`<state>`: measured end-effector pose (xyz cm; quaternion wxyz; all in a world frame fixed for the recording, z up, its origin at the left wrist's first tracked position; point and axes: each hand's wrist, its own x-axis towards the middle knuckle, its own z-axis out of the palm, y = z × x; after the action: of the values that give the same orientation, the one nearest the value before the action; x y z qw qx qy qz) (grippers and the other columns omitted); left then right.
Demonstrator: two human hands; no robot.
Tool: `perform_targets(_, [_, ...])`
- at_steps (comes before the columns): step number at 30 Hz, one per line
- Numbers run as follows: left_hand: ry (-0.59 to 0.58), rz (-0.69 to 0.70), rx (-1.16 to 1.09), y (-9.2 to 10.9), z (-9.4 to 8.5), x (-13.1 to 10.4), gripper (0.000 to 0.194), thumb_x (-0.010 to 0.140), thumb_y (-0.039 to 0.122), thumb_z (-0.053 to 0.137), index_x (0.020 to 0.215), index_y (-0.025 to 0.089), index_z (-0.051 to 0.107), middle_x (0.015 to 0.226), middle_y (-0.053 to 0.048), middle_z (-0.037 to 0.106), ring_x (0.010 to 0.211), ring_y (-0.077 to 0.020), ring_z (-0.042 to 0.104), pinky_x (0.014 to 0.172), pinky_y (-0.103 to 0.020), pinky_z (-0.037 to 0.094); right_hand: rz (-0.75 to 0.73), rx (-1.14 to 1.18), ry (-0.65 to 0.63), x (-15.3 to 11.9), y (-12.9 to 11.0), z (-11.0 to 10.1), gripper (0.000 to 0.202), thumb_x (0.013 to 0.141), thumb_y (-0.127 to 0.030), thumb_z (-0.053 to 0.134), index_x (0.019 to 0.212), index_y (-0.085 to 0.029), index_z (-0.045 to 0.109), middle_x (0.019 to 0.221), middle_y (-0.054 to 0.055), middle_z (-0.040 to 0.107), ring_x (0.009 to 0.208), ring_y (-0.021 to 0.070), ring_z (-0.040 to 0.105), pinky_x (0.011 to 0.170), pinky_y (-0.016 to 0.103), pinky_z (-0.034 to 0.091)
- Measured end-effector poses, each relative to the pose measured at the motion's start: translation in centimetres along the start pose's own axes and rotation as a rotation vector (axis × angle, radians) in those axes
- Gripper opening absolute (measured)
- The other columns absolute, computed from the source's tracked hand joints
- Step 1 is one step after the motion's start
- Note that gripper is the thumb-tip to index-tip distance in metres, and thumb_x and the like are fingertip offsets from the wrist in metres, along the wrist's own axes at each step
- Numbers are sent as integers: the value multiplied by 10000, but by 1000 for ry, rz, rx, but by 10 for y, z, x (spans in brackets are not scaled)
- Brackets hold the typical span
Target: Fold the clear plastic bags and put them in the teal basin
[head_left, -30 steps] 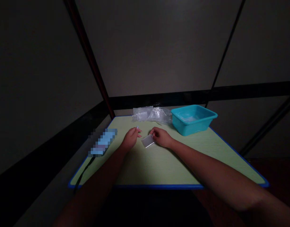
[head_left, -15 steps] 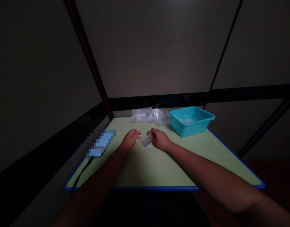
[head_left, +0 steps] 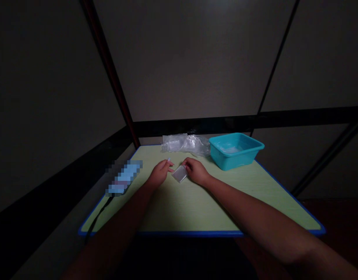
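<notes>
My right hand [head_left: 197, 171] is closed on the right edge of a small, clear, flat plastic sleeve [head_left: 179, 174], which tilts just above or against the tabletop; I cannot tell which. Opposite it, my left hand [head_left: 159, 173] pinches a tiny pale-bluish thing [head_left: 168, 160] at its upper fingertips, too small to name. Its lower fingers stretch toward the left edge of the sleeve, and whether they touch it is unclear.
Crumpled clear plastic bags [head_left: 184, 143] lie along the back of the light green table [head_left: 190, 212]. A turquoise basin [head_left: 237, 151] with clear plastic in it stands at back right. On the left lies a blurred-out, phone-like device [head_left: 124, 179] with a dark cord.
Both hands hold nearly the same position. The plastic sleeve has turned slightly, and the whole view has shifted a little.
</notes>
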<state>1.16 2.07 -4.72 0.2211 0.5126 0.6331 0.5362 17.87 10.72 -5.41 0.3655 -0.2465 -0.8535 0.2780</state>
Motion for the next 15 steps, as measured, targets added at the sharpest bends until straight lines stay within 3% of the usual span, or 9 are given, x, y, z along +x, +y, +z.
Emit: perform_targets(15, [-49,30,108,-10,2,4,240,786,403,508,718,197,610,785,-48,698,778,-195,646,710,-306,505,92,89,-6,3,10,6,259,708,7,477,840,-169,614,757,7,641,680,135,561,625,231,405])
